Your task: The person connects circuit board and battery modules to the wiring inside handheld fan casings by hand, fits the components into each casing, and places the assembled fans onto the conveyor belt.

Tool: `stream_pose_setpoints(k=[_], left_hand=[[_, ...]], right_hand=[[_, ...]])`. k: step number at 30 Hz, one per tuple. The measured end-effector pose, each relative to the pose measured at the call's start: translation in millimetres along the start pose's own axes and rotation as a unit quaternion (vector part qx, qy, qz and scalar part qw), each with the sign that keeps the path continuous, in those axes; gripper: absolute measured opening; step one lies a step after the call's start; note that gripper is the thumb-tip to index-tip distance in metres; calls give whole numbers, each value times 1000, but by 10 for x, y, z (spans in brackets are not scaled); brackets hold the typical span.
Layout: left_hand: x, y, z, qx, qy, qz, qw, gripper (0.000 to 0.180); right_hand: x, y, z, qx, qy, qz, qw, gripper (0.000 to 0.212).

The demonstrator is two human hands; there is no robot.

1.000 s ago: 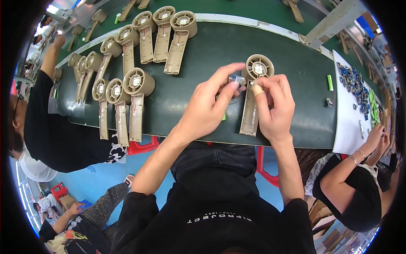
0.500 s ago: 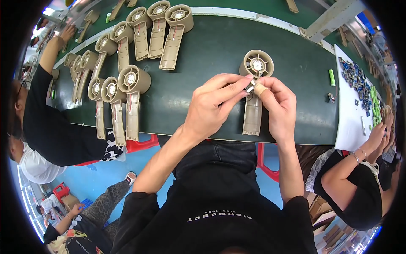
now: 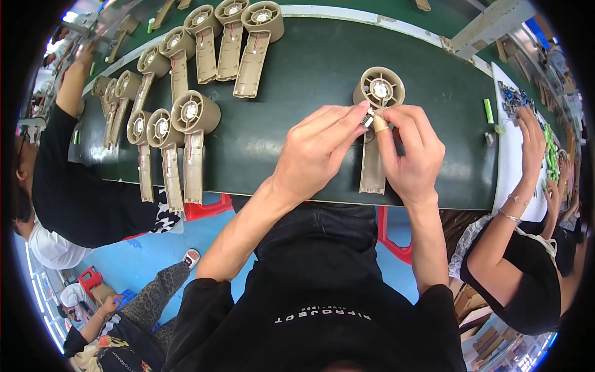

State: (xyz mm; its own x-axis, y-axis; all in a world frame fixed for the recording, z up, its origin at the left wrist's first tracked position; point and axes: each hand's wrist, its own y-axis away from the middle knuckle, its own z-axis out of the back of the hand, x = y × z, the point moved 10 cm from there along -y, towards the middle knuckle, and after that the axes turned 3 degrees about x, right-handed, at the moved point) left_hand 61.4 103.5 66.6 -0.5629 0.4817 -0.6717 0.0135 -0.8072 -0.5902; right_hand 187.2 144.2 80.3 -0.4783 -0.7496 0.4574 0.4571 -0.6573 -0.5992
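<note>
My left hand (image 3: pixel 319 149) is closed, pinching a small circuit board (image 3: pixel 367 120) with a white connector between thumb and fingertips. Close against it, my right hand (image 3: pixel 410 149) has its fingertips drawn together beside the connector; whatever they pinch is too small to make out. A tan covering wraps the right thumb tip. Just beyond and below both hands lies a beige handheld fan housing (image 3: pixel 373 168), its round grilled head pointing away from me and its open handle toward me. My fingers hide the joint between head and handle. A thin dark wire loops near the board.
Several similar fan housings (image 3: pixel 195 115) stand on the dark green table (image 3: pixel 297 80) to the left. Toward the right lie a green cylindrical cell (image 3: pixel 488 111), a small part (image 3: pixel 489 139) and a white board (image 3: pixel 505 180) with circuit boards and green cells. Co-workers sit on both sides.
My right thumb and fingers have shifted slightly around the connector, while my left hand keeps its pinch. On the right, a co-worker's hand has reached forward over the circuit boards.
</note>
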Motion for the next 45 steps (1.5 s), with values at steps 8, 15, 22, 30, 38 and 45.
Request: stream_pose_setpoints(k=[8,15,22,30,38,45], left_hand=[[-14,-4,27,-6,-20,-20,1000,38],[-4,-10,9,-4,-31,-52,998,37],[-28,17,-10,9,-48,-66,997,35],[-23,52,0,-23,-49,-58,997,36],[-57,46,-2,-6,-63,-104,993,37],[30,21,28,-18,-6,-17,1000,34]], right_hand=[[40,28,-52,-5,-13,52,999,16],[69,30,-41,-30,-14,74,997,16],[73,69,-46,-39,-13,77,996,15],[73,72,-33,-31,4,69,997,15],[70,59,-28,-35,-11,92,995,14],[45,21,-26,-37,-35,46,998,17]])
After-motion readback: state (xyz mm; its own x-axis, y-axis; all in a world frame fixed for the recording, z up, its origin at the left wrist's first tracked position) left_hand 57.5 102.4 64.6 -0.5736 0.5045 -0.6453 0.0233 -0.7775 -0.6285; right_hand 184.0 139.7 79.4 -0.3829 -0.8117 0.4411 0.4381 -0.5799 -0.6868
